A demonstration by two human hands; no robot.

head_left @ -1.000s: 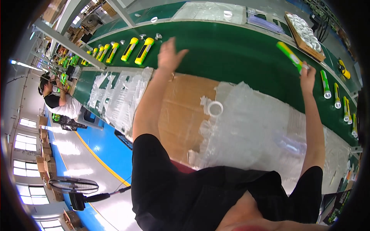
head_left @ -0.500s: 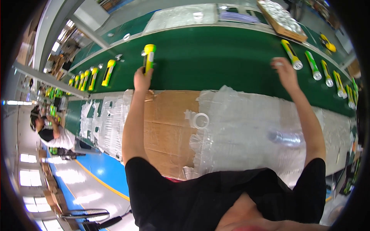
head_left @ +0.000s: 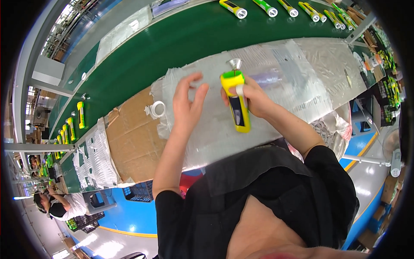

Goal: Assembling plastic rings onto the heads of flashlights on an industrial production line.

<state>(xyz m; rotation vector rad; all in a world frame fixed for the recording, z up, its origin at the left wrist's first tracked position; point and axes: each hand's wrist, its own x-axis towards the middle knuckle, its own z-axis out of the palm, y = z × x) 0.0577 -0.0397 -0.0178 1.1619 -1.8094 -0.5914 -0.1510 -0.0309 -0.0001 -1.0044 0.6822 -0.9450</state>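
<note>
My right hand [head_left: 255,98] grips a yellow flashlight [head_left: 241,121] with a black panel, held upright above the plastic-covered bench. Its wide head is uncapped and shows green inside. A silver reflector cup [head_left: 235,64] sticks up just above that opening, seemingly joined to it by a thin lead. A white band wraps my right thumb. Left of the flashlight, my left hand [head_left: 188,103] is raised with thumb and fingers apart, holding nothing. A white ring [head_left: 158,109], perhaps a tape roll, lies on the bench beyond my left wrist.
Beyond the bench runs a green belt [head_left: 172,56] with several flashlights [head_left: 235,9] at the far right and more [head_left: 80,115] at the left. Cardboard [head_left: 133,134] and clear plastic sheeting [head_left: 207,134] cover the bench. A person [head_left: 64,205] sits at the far left.
The yellow flashlight that my left hand held over the belt is now in my right hand above the bench. My left hand has let go. The whole view has turned.
</note>
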